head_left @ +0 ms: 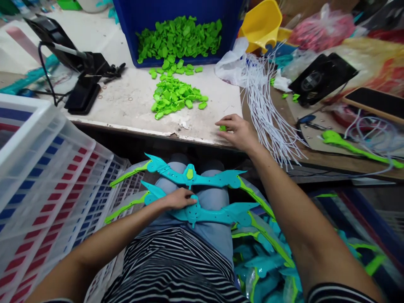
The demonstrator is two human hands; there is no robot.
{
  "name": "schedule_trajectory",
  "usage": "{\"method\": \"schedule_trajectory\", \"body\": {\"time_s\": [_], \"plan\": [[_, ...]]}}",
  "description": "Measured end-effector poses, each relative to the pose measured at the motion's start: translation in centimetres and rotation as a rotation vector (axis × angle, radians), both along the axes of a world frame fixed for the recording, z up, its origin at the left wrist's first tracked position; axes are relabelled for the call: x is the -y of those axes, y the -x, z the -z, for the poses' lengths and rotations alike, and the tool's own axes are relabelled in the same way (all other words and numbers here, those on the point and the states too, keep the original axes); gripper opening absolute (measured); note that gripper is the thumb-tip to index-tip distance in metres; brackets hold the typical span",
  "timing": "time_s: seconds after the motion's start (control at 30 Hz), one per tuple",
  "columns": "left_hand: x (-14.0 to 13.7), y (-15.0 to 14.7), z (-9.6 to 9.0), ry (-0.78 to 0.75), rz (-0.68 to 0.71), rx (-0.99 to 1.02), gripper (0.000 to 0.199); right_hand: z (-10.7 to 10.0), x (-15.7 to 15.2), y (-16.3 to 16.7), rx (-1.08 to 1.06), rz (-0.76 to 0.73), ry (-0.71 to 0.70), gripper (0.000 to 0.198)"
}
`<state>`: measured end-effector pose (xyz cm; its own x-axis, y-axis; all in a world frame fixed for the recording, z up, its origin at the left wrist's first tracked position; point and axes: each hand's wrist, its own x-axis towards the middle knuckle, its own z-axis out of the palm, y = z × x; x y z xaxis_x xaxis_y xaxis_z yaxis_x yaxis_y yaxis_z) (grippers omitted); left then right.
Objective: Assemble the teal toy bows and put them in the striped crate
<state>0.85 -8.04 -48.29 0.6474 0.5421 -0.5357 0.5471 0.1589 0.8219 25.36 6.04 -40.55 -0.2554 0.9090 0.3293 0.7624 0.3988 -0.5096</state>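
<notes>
Two turquoise toy bows with lime-green limbs lie across my lap. On the farther toy bow (208,180), a lime-green piece sits in the middle. My left hand (178,199) is closed at the centre of the nearer toy bow (210,215); part of its grip is hidden. Over the table's front edge, my right hand (237,132) pinches a small green plastic piece (222,128) between thumb and fingers. A heap of similar green pieces (175,97) lies on the table to its left.
Behind the heap, a blue bin (126,31) holds many more green pieces. White cords (263,101) hang over the table edge at right, near a black fan (322,80) and a phone (378,103). A white crate (47,139) stands left; more toy bows (265,265) lie lower right.
</notes>
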Motion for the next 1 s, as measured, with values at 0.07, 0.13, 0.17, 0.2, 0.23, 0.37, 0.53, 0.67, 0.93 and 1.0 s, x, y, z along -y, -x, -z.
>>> {"method": "schedule_trajectory", "body": {"time_s": [0.07, 0.13, 0.17, 0.2, 0.23, 0.37, 0.53, 0.67, 0.93, 1.0], "plan": [[0.0, 0.0, 0.2, 0.016, -0.007, 0.004, 0.032, 0.8, 0.6, 0.9, -0.188, 0.077, -0.035, 0.03], [0.0, 0.0, 0.4, 0.04, -0.015, 0.009, 0.036, 1.6, 1.2, 1.7, -0.261, 0.149, -0.065, 0.028], [0.0, 0.0, 0.5, 0.051, -0.017, 0.009, 0.037, 1.9, 1.5, 1.9, -0.236, 0.18, -0.075, 0.026], [0.0, 0.0, 0.6, 0.056, -0.017, 0.007, 0.038, 2.1, 1.8, 2.0, -0.18, 0.208, -0.082, 0.023], [0.0, 0.0, 0.7, 0.056, -0.018, 0.003, 0.038, 2.2, 2.1, 1.9, -0.108, 0.234, -0.088, 0.022], [-0.2, 0.2, 0.9, 0.05, -0.017, 0.003, 0.034, 1.9, 2.5, 0.5, 0.085, 0.234, -0.098, 0.02], [-0.7, 0.3, 1.5, 0.253, -0.077, 0.068, 0.027, 1.0, 4.0, 0.8, 0.085, 0.185, -0.092, 0.02], [-1.2, 0.4, 1.9, 0.338, -0.139, 0.061, 0.021, 1.8, 11.5, 3.9, 0.032, -0.005, -0.045, 0.029], [-1.2, 0.3, 1.7, 0.413, -0.148, 0.01, 0.024, 8.4, 24.8, 7.8, 0.134, -0.196, 0.055, 0.023], [-1.2, 0.3, 1.8, 0.386, -0.132, 0.0, 0.025, 9.2, 25.0, 8.2, 0.109, -0.139, 0.051, 0.023]]}}
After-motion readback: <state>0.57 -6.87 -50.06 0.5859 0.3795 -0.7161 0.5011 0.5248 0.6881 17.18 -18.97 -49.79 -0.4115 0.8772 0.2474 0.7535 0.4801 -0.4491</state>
